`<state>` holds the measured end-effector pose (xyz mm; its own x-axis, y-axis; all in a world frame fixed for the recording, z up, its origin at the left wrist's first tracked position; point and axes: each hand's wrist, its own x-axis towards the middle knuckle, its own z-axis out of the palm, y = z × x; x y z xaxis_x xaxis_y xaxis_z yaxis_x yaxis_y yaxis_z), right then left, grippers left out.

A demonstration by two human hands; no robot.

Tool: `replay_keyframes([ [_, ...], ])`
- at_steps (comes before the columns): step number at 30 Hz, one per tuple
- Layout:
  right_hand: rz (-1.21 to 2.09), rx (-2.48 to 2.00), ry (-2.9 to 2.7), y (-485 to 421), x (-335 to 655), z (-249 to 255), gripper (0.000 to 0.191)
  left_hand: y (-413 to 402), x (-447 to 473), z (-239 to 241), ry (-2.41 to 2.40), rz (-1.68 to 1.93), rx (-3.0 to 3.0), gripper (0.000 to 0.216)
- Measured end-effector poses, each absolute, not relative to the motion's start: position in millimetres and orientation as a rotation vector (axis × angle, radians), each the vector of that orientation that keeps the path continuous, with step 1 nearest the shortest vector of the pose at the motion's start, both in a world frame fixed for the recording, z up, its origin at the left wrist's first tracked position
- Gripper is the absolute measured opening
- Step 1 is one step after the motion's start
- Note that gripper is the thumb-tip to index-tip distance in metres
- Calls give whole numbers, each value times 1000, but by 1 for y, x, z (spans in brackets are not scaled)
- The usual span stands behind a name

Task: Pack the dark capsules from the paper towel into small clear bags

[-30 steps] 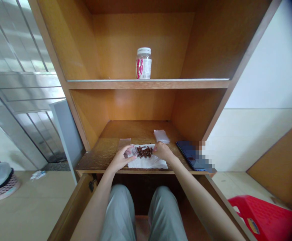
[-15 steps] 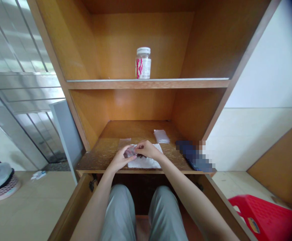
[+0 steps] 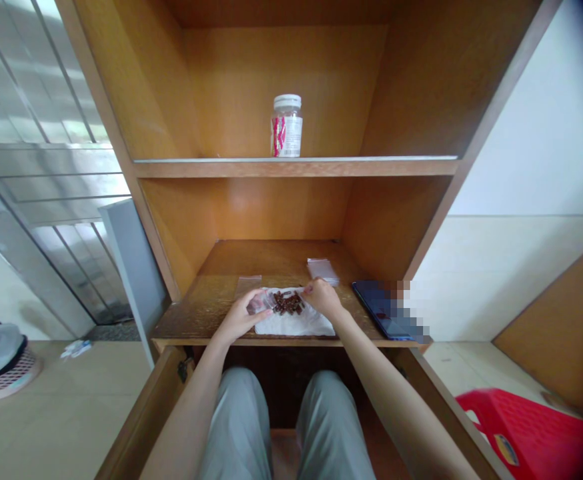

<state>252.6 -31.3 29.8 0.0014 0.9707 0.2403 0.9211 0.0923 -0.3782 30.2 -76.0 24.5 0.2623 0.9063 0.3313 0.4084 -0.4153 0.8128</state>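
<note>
Closest to us, our grey trousers (image 3: 236, 427) show below the wooden desk shelf (image 3: 206, 320). Our left hand (image 3: 239, 319) curls its fingers (image 3: 251, 300) around a small clear plastic container (image 3: 259, 303), its long axis lying roughly level, with one end pointing right at the brown capsules (image 3: 287, 303). These lie heaped on a white paper sheet (image 3: 294, 325) at lower middle. Our right hand (image 3: 323, 299) sits at the heap's right edge, fingertips (image 3: 307, 288) drawn together; we cannot tell whether they pinch a capsule. Just behind lie two small clear plastic bags (image 3: 323, 271), and a dark phone (image 3: 371, 300) lies to the right. Farther up, a white-capped pill jar (image 3: 286, 127) stands upright on the upper shelf (image 3: 296, 167).
</note>
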Motion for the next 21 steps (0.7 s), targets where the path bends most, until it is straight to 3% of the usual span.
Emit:
replay_keyframes([
  [7,179,-1853,-1879,-30,254,25,17,-77,30,25,1189,1096,1953,49],
  [17,535,-1232,-1828,-48,206,48,14,-75,31,25,1111,1119,1947,48],
  [21,657,-1099,-1902,-47,198,43,21,-76,32,25,1081,1133,1936,47],
])
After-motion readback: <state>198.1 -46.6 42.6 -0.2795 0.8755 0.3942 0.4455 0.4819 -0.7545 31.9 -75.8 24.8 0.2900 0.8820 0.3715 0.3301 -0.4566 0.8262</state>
